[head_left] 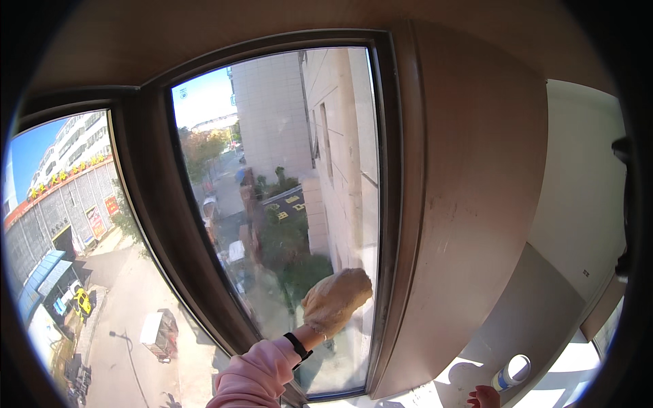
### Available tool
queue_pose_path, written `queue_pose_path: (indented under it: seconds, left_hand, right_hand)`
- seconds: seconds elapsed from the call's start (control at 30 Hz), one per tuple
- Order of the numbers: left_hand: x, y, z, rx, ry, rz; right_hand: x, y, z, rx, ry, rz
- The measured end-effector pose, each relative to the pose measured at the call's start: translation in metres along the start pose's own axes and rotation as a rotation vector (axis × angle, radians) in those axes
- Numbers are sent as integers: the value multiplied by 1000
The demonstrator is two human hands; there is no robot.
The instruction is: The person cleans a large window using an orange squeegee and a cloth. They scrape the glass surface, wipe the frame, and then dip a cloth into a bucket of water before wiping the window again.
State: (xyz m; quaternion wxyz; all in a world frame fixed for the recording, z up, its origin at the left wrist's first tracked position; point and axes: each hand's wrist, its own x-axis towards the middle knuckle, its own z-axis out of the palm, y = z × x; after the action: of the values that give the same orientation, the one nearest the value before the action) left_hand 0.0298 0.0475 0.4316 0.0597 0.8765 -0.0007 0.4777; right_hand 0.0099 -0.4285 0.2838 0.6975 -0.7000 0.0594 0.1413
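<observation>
A tan cloth (347,289) covers my left hand (332,307), which presses it against the tall window pane (286,170) low on its right side. The cloth hides the fingers, and bare skin shows only at the wrist. That arm has a pink sleeve (255,374) and a black wristband (298,345). At the bottom edge, part of my right hand (484,396) shows with its fingers loosely apart and nothing visible in them. Just beyond it is a white round tub (503,379) with an open end.
Dark frame bars (153,177) border the pane, with a second window (102,285) to the left. A brown panel (469,204) stands at the right. Sunlight falls on a white surface (554,374) at lower right. Outside lie a street, buildings and vehicles.
</observation>
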Motion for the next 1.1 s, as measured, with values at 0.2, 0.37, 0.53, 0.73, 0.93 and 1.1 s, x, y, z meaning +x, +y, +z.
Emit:
queue_pose_path:
  seconds: [0.2, 0.37, 0.53, 0.73, 0.93, 1.1]
  left_hand:
    - [211, -28, -130, 196, 449, 140]
    - [298, -69, -247, 178, 402, -36]
    - [237, -146, -342, -298, 238, -420]
    - [71, -208, -308, 114, 257, -565]
    - [-194, -120, -160, 788, -638, -812]
    - [-201, -54, -150, 811, -1022, -604]
  right_hand:
    - [24, -14, 46, -21, -116, -1]
    - [26, -10, 74, -97, -315, -235]
    - [44, -4, 64, -91, -296, -184]
    - [69, -1, 62, 3, -222, -20]
    - [59, 5, 62, -41, -364, 55]
    - [55, 2, 22, -212, -444, -26]
